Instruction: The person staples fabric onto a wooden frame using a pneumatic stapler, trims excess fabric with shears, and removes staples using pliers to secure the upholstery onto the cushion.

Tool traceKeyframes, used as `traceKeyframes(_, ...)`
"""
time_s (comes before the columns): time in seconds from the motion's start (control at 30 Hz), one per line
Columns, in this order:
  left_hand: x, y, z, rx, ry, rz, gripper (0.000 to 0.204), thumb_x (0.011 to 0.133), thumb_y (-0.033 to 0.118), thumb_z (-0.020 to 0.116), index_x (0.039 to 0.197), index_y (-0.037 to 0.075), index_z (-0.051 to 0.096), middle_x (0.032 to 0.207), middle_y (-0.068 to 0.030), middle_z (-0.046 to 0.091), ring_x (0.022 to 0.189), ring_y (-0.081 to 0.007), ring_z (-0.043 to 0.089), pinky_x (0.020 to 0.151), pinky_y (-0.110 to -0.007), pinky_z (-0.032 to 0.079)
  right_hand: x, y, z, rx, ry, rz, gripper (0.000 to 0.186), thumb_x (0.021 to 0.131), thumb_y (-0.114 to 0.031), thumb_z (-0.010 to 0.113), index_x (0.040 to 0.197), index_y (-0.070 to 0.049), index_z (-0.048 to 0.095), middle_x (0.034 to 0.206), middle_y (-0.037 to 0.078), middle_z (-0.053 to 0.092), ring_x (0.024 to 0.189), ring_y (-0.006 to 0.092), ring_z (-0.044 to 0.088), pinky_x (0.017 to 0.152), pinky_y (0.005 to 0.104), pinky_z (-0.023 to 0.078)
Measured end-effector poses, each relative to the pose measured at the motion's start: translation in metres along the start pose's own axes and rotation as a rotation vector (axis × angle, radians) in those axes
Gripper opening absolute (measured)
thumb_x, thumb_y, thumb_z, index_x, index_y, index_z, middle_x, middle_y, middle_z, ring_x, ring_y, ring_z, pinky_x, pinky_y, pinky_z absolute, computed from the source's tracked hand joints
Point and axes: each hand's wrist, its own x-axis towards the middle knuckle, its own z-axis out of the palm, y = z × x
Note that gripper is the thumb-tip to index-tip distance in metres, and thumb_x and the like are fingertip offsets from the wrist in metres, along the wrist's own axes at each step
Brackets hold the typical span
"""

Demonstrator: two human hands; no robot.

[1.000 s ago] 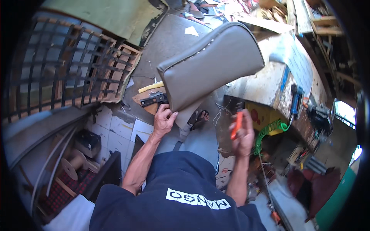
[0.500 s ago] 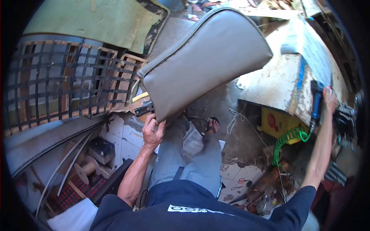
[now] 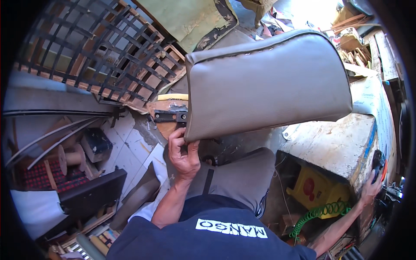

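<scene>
A large grey padded seat cushion (image 3: 268,82) with stitched edges is held up in front of me, tilted. My left hand (image 3: 184,151) grips its lower left corner. My right hand (image 3: 372,186) is stretched far to the right, at the edge of a worn white workbench (image 3: 333,143), closed around a dark tool with an orange part (image 3: 380,161). A green coiled hose (image 3: 318,213) hangs below that arm.
A dark metal grid over wooden frames (image 3: 99,56) leans at upper left. A yellow box (image 3: 314,190) sits under the bench. A wooden spool (image 3: 71,157), a dark block (image 3: 96,144) and curved strips lie on the tiled floor at left. Scrap wood piles at upper right.
The cushion has swung up and nearer, filling more of the view. My right hand went from in front of me out to the bench at right and now grips a tool there.
</scene>
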Motion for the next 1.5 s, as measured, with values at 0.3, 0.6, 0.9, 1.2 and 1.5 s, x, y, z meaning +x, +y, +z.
traceKeyframes(0.3, 0.017, -0.045, 0.029, -0.257, 0.095, 0.429, 0.021, 0.100, 0.011, 0.071, 0.098, 0.001, 0.052, 0.114, -0.0166, 0.064, 0.091, -0.0118, 0.057, 0.078, -0.025, 0.047, 0.065, 0.003, 0.021, 0.207, 0.074, -0.042, 0.055, 0.109, -0.032, 0.054, 0.156, -0.006, 0.044, 0.157, 0.019, 0.049, 0.145, 0.0348, 0.047, 0.120, 0.0398, 0.034)
traceKeyframes(0.6, 0.028, -0.056, 0.023, -0.070, 0.075, 0.634, 0.031, 0.098, 0.022, 0.077, 0.095, 0.001, 0.054, 0.100, -0.0146, 0.064, 0.088, -0.0196, 0.061, 0.081, -0.033, 0.050, -0.027, -0.100, -0.053, 0.093, 0.794, 0.053, 0.040, 0.101, -0.031, 0.068, 0.131, -0.005, 0.066, 0.125, 0.019, 0.072, 0.112, 0.0345, 0.071, 0.093, 0.0397, 0.055)
traceKeyframes(0.9, 0.003, -0.061, 0.003, 0.552, 0.160, 1.333, 0.042, 0.095, 0.045, 0.074, 0.130, 0.028, 0.060, 0.144, -0.0155, 0.050, 0.149, -0.0384, 0.036, 0.125, -0.070, 0.014, -0.246, -0.290, -0.072, 0.706, 0.984, -0.014, 0.031, 0.095, -0.019, 0.079, 0.114, 0.004, 0.074, 0.111, 0.017, 0.077, 0.096, 0.0240, 0.076, 0.082, 0.0358, 0.059)
traceKeyframes(1.2, 0.058, 0.063, -0.012, 0.450, -0.375, 1.219, 0.004, 0.095, 0.006, 0.073, 0.098, 0.005, 0.072, 0.084, -0.0073, 0.074, 0.078, -0.0194, 0.074, 0.083, -0.038, 0.058, -0.291, -0.384, -0.050, 1.851, 0.181, -0.018, 0.024, 0.094, -0.006, 0.077, 0.115, 0.005, 0.072, 0.104, 0.008, 0.075, 0.093, 0.0144, 0.070, 0.085, 0.0307, 0.055)
traceKeyframes(1.5, 0.076, 0.067, 0.000, 0.475, -0.624, 0.886, 0.018, 0.095, 0.018, 0.073, 0.104, 0.002, 0.068, 0.088, -0.0104, 0.068, 0.078, -0.0146, 0.062, 0.074, -0.032, 0.048, -0.313, -0.448, -0.036, 1.951, -0.272, -0.231, 0.024, 0.089, -0.012, 0.081, 0.107, 0.001, 0.074, 0.094, 0.008, 0.076, 0.088, 0.0130, 0.070, 0.083, 0.0315, 0.055)
